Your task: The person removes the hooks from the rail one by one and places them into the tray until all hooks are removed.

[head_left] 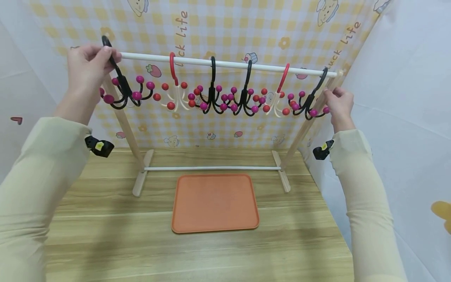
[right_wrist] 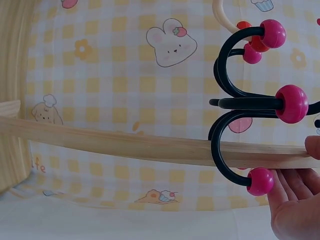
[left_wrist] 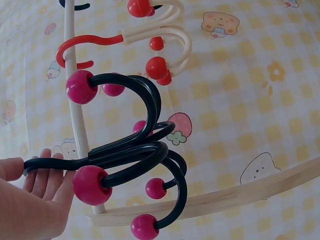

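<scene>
- My left hand (head_left: 86, 68) covers the top loop of the leftmost black hook (head_left: 123, 88), so whether it sits on the white rail (head_left: 225, 62) is hard to say.
- My fingers pinch that loop; the hook's stem hangs slanted down to the right, with its pink-balled prongs curling upward.
- My right hand (head_left: 339, 102) grips the rack's wooden post (head_left: 318, 107), just beside the rightmost black hook (head_left: 311, 98).
- An orange tray (head_left: 215, 203) lies on the table (head_left: 105, 235) below.

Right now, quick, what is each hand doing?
Left hand: fingers curled round the top of the leftmost black multi-prong hook with pink ball tips.
Right hand: fingers on the wooden rack post; a grip cannot be told.
</scene>
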Available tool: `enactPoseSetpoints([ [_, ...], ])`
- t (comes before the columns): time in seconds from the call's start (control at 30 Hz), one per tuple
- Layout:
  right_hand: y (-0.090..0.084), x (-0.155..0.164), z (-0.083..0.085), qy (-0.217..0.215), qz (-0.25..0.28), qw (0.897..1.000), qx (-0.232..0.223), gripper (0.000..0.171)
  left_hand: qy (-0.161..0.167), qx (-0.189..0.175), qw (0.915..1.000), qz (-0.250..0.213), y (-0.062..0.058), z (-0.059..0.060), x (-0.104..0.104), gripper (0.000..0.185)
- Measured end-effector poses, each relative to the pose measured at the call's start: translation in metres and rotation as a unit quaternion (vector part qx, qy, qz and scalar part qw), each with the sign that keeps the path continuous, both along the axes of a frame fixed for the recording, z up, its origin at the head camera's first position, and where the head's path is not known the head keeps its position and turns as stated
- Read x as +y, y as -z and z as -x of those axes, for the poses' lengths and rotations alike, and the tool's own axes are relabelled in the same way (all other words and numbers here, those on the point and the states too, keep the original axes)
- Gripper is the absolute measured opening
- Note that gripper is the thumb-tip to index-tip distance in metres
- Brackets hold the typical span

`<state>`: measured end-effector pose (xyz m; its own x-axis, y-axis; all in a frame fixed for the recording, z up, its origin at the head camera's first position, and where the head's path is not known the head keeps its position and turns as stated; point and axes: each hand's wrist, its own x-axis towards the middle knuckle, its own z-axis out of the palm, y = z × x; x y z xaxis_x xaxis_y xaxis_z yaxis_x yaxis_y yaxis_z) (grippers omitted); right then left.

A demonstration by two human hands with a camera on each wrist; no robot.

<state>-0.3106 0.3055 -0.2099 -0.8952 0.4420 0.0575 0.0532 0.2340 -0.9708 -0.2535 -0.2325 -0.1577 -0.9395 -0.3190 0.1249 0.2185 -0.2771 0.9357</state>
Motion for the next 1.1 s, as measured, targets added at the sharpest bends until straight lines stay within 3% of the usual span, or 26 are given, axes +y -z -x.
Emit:
enactPoseSetpoints([
  [0.4,0.000,0.001,0.000,-0.007,-0.005,1.000,-0.005,0.049,0.034,-0.013,0.9986,-0.038,0.027,-0.011,-0.001,0.012],
  [1.1,-0.002,0.001,-0.002,-0.009,-0.015,1.000,-0.014,0.048,0.097,-0.082,0.9897,0.067,0.096,-0.016,0.011,0.007],
])
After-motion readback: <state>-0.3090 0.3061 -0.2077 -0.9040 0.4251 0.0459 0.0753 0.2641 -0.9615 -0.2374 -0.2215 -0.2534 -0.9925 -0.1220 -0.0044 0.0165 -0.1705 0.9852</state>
